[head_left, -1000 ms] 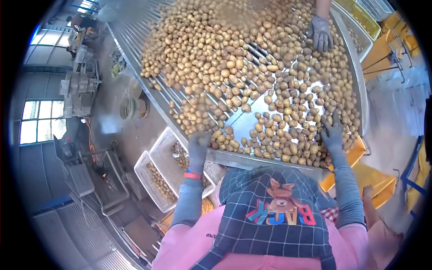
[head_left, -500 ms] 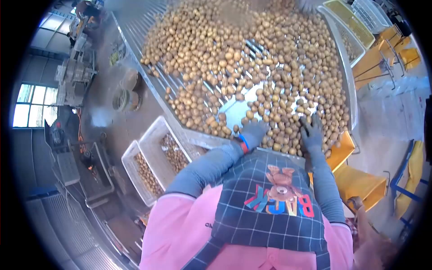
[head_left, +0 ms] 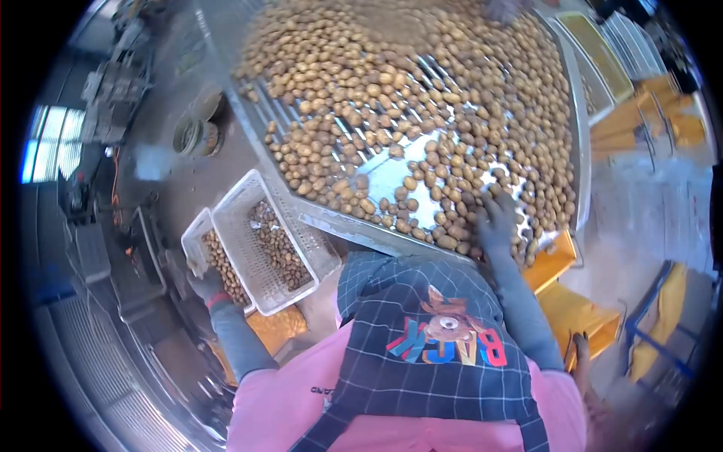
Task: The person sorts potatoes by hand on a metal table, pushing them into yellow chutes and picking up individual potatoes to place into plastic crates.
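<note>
Small brown potatoes (head_left: 331, 90) are spread thickly over a slatted metal sorting table (head_left: 343, 230), with pale surface showing between some of them. My right hand (head_left: 497, 226), in a grey glove, rests among the potatoes near the front edge, its fingers apart and touching them. Away to the left, my gloved left hand (head_left: 205, 285) is beside the outer edge of a white crate (head_left: 197, 226) holding potatoes. Its fingers look closed around a small pale lump, too blurred to name. A second, larger white crate (head_left: 245, 233) with potatoes stands against the first.
Yellow chutes (head_left: 580, 309) hang off the table's right front corner, with another person's hand (head_left: 581, 348) close by. Another gloved hand (head_left: 503, 9) is at the far edge. Buckets (head_left: 197, 135) stand on the floor at left. More crates (head_left: 595, 56) sit at the back right.
My left hand has left the potatoes at the table's front edge and swung left to the smaller crate. My right hand has shifted slightly left among the potatoes. The view has turned somewhat.
</note>
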Action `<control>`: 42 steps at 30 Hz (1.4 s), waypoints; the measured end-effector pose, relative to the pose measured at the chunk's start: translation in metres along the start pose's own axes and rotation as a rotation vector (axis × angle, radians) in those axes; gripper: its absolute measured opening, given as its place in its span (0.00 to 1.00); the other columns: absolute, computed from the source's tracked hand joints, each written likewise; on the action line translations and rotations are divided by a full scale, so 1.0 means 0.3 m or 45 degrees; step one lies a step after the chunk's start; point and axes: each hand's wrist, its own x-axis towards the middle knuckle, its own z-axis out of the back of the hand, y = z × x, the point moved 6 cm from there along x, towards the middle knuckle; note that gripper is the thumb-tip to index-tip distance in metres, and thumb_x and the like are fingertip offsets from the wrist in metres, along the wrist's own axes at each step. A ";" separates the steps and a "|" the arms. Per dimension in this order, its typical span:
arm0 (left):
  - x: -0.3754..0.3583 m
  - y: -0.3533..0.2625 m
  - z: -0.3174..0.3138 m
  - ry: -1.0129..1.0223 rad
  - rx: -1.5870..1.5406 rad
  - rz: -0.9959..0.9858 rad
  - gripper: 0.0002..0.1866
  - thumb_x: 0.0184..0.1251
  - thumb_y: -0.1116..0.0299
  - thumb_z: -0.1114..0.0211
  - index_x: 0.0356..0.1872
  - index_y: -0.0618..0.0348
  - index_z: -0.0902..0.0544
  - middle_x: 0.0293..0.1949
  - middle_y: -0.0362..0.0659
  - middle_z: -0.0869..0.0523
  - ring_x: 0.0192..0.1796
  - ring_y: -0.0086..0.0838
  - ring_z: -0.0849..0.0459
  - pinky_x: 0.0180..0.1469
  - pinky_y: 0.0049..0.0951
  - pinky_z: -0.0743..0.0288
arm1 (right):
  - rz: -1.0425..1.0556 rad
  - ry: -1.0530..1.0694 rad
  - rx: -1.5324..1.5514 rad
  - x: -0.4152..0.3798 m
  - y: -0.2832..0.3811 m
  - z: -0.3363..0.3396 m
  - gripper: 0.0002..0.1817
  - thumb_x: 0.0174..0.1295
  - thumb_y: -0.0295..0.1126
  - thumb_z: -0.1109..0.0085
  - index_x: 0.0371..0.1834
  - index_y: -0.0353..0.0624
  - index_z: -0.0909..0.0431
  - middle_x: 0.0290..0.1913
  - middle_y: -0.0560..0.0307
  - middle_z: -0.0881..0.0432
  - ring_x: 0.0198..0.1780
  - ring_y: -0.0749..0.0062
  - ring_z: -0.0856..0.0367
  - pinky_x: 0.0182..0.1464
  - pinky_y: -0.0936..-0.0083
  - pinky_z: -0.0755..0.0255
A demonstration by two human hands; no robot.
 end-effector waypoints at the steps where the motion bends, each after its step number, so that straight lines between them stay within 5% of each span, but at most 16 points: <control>1: 0.062 -0.015 0.038 0.102 0.759 -0.431 0.27 0.74 0.68 0.46 0.71 0.63 0.34 0.68 0.54 0.28 0.67 0.40 0.27 0.66 0.41 0.29 | 0.004 0.074 0.100 0.035 0.099 -0.094 0.17 0.52 0.33 0.31 0.48 0.49 0.15 0.53 0.43 0.19 0.57 0.46 0.23 0.59 0.53 0.28; 2: 0.064 0.035 -0.008 0.238 1.493 -0.876 0.29 0.78 0.64 0.53 0.77 0.64 0.41 0.74 0.55 0.34 0.75 0.41 0.35 0.75 0.40 0.39 | 0.200 0.412 0.164 0.120 0.225 -0.182 0.14 0.53 0.37 0.31 0.43 0.49 0.14 0.44 0.46 0.19 0.49 0.47 0.21 0.52 0.53 0.28; 3: -0.005 0.177 -0.140 0.424 1.083 -0.570 0.31 0.79 0.60 0.54 0.78 0.63 0.41 0.76 0.55 0.39 0.77 0.46 0.39 0.77 0.39 0.43 | 0.349 0.326 0.493 0.152 0.363 -0.220 0.10 0.52 0.37 0.30 0.36 0.51 0.15 0.36 0.50 0.21 0.43 0.47 0.22 0.47 0.53 0.28; 4: -0.071 0.291 -0.269 0.668 1.511 -0.790 0.33 0.79 0.58 0.51 0.79 0.63 0.44 0.79 0.56 0.46 0.80 0.47 0.44 0.79 0.41 0.47 | 0.421 0.337 0.496 0.122 0.390 -0.365 0.13 0.52 0.40 0.31 0.39 0.50 0.15 0.40 0.49 0.18 0.47 0.46 0.21 0.50 0.52 0.28; 5: -0.193 0.383 -0.465 0.731 1.936 -0.616 0.37 0.78 0.53 0.50 0.80 0.62 0.48 0.80 0.57 0.51 0.80 0.50 0.47 0.79 0.45 0.50 | 0.339 0.925 0.181 0.125 0.445 -0.482 0.21 0.55 0.45 0.35 0.50 0.48 0.17 0.52 0.45 0.18 0.56 0.47 0.21 0.56 0.52 0.28; 8: -0.603 0.706 -0.833 0.617 2.847 -0.562 0.51 0.71 0.35 0.48 0.82 0.56 0.59 0.81 0.63 0.58 0.81 0.62 0.56 0.78 0.60 0.58 | 0.697 0.856 -0.361 0.026 0.441 -0.434 0.24 0.69 0.51 0.50 0.62 0.54 0.22 0.67 0.52 0.26 0.74 0.55 0.35 0.74 0.45 0.45; 12: -0.982 0.811 -0.971 1.168 2.977 -0.808 0.47 0.64 0.39 0.38 0.81 0.44 0.46 0.80 0.63 0.55 0.81 0.64 0.61 0.76 0.71 0.71 | 0.532 0.837 -0.002 -0.099 0.141 -0.162 0.21 0.70 0.47 0.47 0.66 0.64 0.24 0.71 0.61 0.28 0.79 0.57 0.43 0.81 0.44 0.63; 14: -1.161 0.900 -1.006 2.009 2.391 -1.293 0.43 0.62 0.45 0.35 0.77 0.47 0.37 0.80 0.65 0.52 0.81 0.65 0.61 0.76 0.70 0.74 | 0.478 0.842 -0.187 -0.152 0.004 -0.021 0.22 0.69 0.48 0.46 0.66 0.64 0.24 0.71 0.63 0.28 0.79 0.59 0.42 0.81 0.45 0.66; 20: -1.609 1.168 -1.118 3.244 1.640 -1.530 0.43 0.56 0.41 0.28 0.75 0.29 0.34 0.77 0.53 0.40 0.78 0.57 0.44 0.78 0.65 0.62 | -0.007 0.915 -0.334 -0.164 -0.299 0.329 0.18 0.68 0.48 0.45 0.57 0.59 0.18 0.64 0.60 0.21 0.72 0.62 0.32 0.76 0.46 0.49; 24: -1.947 1.308 -1.150 3.524 1.169 -1.671 0.47 0.55 0.47 0.27 0.78 0.35 0.38 0.78 0.50 0.41 0.79 0.55 0.47 0.80 0.63 0.62 | -0.807 0.456 0.128 0.121 -0.582 0.464 0.23 0.68 0.53 0.44 0.50 0.45 0.16 0.39 0.47 0.13 0.42 0.52 0.13 0.48 0.64 0.20; 27: -2.093 1.306 -1.176 3.518 1.017 -1.585 0.43 0.52 0.59 0.26 0.73 0.43 0.31 0.75 0.49 0.35 0.78 0.51 0.42 0.80 0.58 0.58 | -0.796 0.012 0.271 0.382 -0.709 0.349 0.29 0.66 0.55 0.43 0.62 0.47 0.22 0.65 0.45 0.22 0.63 0.53 0.22 0.64 0.64 0.28; 30: -1.989 1.298 -1.232 3.822 0.602 -0.869 0.27 0.54 0.60 0.28 0.57 0.52 0.20 0.62 0.49 0.21 0.67 0.44 0.26 0.68 0.50 0.34 | -0.762 0.575 -0.472 0.512 -0.506 0.179 0.29 0.68 0.56 0.49 0.71 0.62 0.28 0.70 0.49 0.28 0.72 0.56 0.32 0.72 0.45 0.39; 33: -1.790 1.089 -1.554 3.316 0.394 -1.000 0.17 0.52 0.65 0.28 0.44 0.56 0.18 0.43 0.45 0.15 0.48 0.46 0.17 0.54 0.46 0.26 | -0.427 0.436 -0.472 0.363 -0.306 0.002 0.28 0.67 0.60 0.48 0.67 0.65 0.26 0.73 0.52 0.32 0.75 0.56 0.37 0.73 0.36 0.48; 36: -1.280 1.035 -1.653 2.657 1.416 -1.961 0.38 0.56 0.65 0.30 0.71 0.55 0.30 0.75 0.62 0.36 0.74 0.61 0.38 0.73 0.58 0.43 | -0.074 0.406 -0.378 0.094 -0.190 0.012 0.24 0.69 0.56 0.48 0.66 0.68 0.25 0.74 0.55 0.31 0.76 0.57 0.37 0.77 0.42 0.52; 40: -0.989 0.966 -1.414 3.137 1.778 -1.972 0.65 0.43 0.26 0.29 0.81 0.47 0.46 0.81 0.64 0.61 0.82 0.60 0.66 0.77 0.67 0.73 | -0.158 1.025 -0.483 -0.088 -0.286 0.288 0.19 0.69 0.46 0.46 0.64 0.69 0.24 0.67 0.55 0.24 0.75 0.55 0.33 0.79 0.44 0.54; 42: -1.102 0.984 -1.279 3.242 1.442 -1.841 0.60 0.38 0.30 0.24 0.77 0.40 0.36 0.81 0.61 0.56 0.82 0.59 0.61 0.76 0.71 0.71 | -0.147 0.725 -0.673 -0.161 -0.446 0.319 0.21 0.67 0.43 0.43 0.63 0.68 0.24 0.68 0.53 0.26 0.76 0.54 0.36 0.78 0.43 0.50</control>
